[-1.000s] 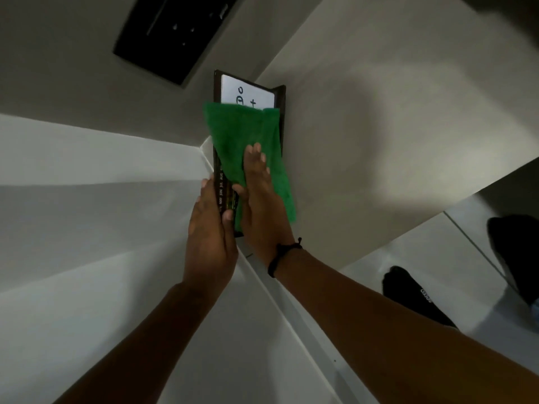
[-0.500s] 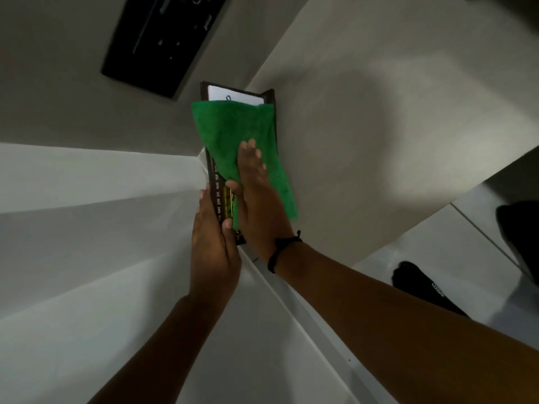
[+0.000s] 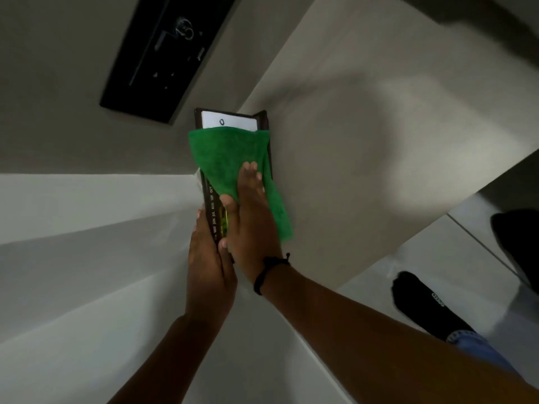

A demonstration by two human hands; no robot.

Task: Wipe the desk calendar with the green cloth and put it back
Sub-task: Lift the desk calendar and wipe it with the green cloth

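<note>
The desk calendar (image 3: 229, 121) is a dark-framed stand with a white card at its far end and month names printed along its left strip. It rests at the corner of a white ledge. The green cloth (image 3: 230, 158) lies draped over most of its face. My right hand (image 3: 250, 217) presses flat on the cloth, fingers together. My left hand (image 3: 208, 266) grips the calendar's near left edge, thumb on the frame.
A black wall panel (image 3: 163, 56) hangs on the beige wall above the calendar. The white ledge (image 3: 87, 258) runs left and toward me. Lower right is pale floor (image 3: 437, 258) with a foot in a black sock (image 3: 423, 304) and another dark shape (image 3: 516, 243).
My right hand has slid the cloth back toward me, so more of the white card shows than half a second ago. The left hand keeps its hold. The view has shifted.
</note>
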